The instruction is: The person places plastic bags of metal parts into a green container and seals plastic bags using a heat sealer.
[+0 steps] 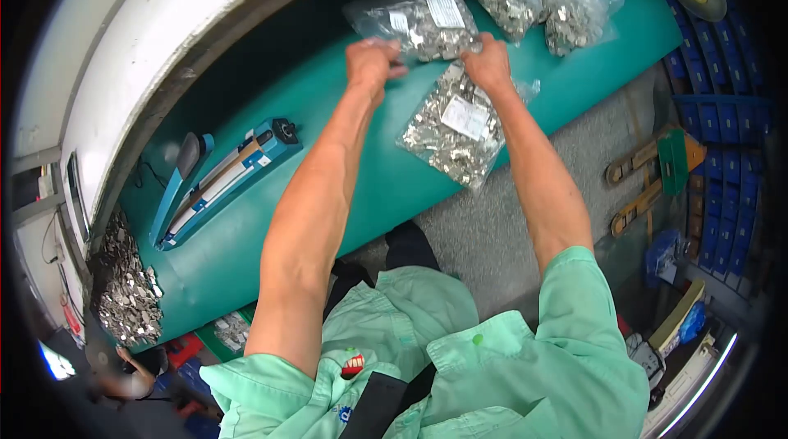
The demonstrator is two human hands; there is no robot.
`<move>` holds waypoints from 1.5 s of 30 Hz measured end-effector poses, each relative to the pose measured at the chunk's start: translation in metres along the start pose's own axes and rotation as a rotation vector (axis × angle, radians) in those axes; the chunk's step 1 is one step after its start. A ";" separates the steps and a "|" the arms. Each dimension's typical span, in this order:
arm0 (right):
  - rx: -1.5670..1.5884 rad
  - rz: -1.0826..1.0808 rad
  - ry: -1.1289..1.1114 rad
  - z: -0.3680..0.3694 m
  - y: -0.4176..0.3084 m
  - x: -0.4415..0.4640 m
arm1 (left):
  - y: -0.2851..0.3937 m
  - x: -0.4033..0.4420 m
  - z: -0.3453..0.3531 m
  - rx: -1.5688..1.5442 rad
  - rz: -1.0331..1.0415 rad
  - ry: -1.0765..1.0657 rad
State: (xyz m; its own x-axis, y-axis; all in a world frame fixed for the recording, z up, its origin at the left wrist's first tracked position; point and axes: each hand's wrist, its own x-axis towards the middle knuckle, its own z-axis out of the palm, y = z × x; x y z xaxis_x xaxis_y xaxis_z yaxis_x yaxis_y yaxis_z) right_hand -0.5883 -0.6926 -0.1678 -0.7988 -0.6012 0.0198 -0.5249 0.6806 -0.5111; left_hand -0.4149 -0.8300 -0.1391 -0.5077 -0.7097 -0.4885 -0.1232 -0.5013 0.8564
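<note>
1. Hands: I find both apart from each other, arms extended over the green bench (394, 185).
2. Left hand (373, 66): I observe it at the left side of the upper bag (423, 33), fingers partly curled and blurred. I cannot tell whether they grip the plastic.
3. Right hand (488, 66): I record its fingers bent at the upper bag's lower right corner, just where the lower bag (455, 144) begins. I cannot tell which of the two is pinched, if either.
4. Upper bag: clear plastic, filled with small silvery metal pieces, lying on the bench between the hands. Two white labels face up; I cannot read the print.
5. Lower bag: similar contents, one white label (465, 117). It lies directly below the upper bag in my view, its lowest corner reaching the bench's near edge.
6. Further stock: I note more filled bags (574, 16) grouped at the bench's upper end, beyond the right hand.
7. Left portion of bench: a long blue device (230, 180) with a raised arm stands well apart from the bags; a heap of loose metal pieces (127, 291) lies at the far left end.
8. Surroundings: I see blue bins (722, 119) racked at right.
</note>
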 end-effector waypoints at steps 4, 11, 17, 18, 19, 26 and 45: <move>0.070 -0.061 -0.098 -0.005 0.016 -0.014 | 0.034 -0.047 -0.003 0.451 0.430 0.053; 0.125 -0.223 0.032 -0.009 0.017 -0.038 | 0.088 -0.132 -0.047 1.036 0.903 -0.191; 0.780 -0.527 -0.529 -0.026 -0.126 -0.135 | 0.072 -0.227 -0.120 1.088 0.700 -0.485; 0.851 -0.555 -0.648 -0.016 -0.146 -0.147 | 0.076 -0.243 -0.131 1.131 0.645 -0.532; 0.897 -0.531 -0.781 -0.004 -0.167 -0.160 | 0.078 -0.257 -0.140 1.165 0.644 -0.549; 0.869 -0.626 -1.358 0.026 -0.264 -0.234 | 0.090 -0.334 -0.197 1.433 0.756 -0.441; 0.444 -1.111 -0.600 -0.012 -0.332 -0.396 | -0.013 -0.454 -0.396 1.361 0.911 -0.016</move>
State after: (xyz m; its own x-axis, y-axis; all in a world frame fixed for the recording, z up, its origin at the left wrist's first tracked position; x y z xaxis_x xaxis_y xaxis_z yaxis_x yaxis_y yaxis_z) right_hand -0.1010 -0.6752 0.0038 0.2989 -0.9108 0.2848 -0.5769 -0.4102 -0.7063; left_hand 0.1549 -0.6973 0.0059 -0.8364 -0.4999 0.2246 -0.4074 0.8412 0.3555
